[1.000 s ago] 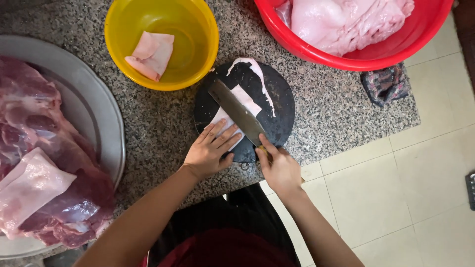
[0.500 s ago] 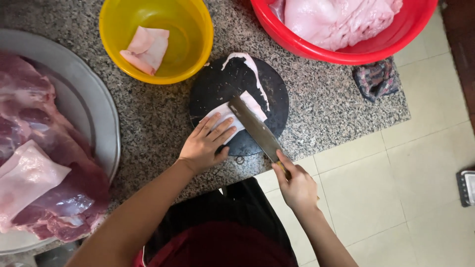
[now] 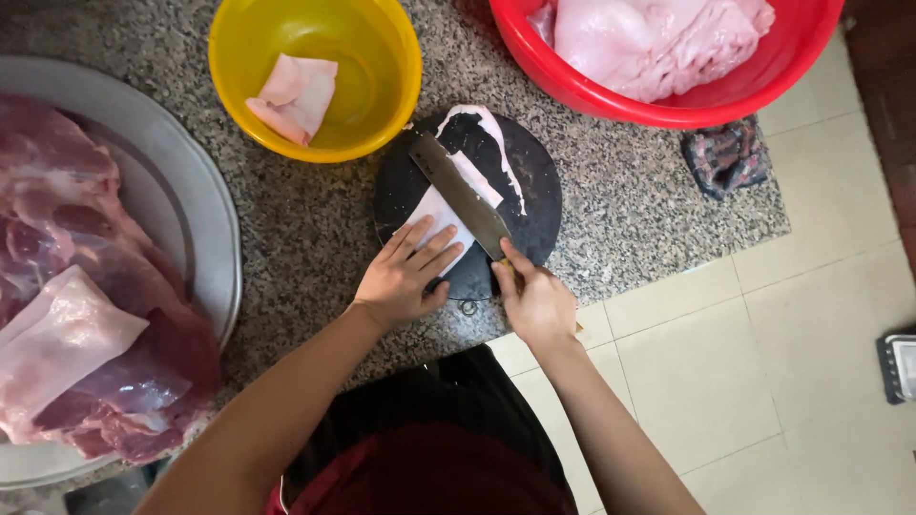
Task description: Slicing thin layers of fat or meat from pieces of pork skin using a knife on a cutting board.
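Note:
A round black cutting board lies on the speckled granite slab. A pale slab of pork skin rests on it, with a thin cut strip beside it. My left hand presses flat on the near end of the skin, fingers spread. My right hand grips the handle of a cleaver, whose blade lies across the skin, pointing away to the left.
A yellow bowl holds one piece of skin. A red basin at the top right holds pale fat. A large metal basin at the left holds raw red meat. A dark cloth lies on the slab's right edge.
The cleaver has slid forward and to the left over the skin again after having been drawn back toward the board's near edge. My left hand has stayed on the skin.

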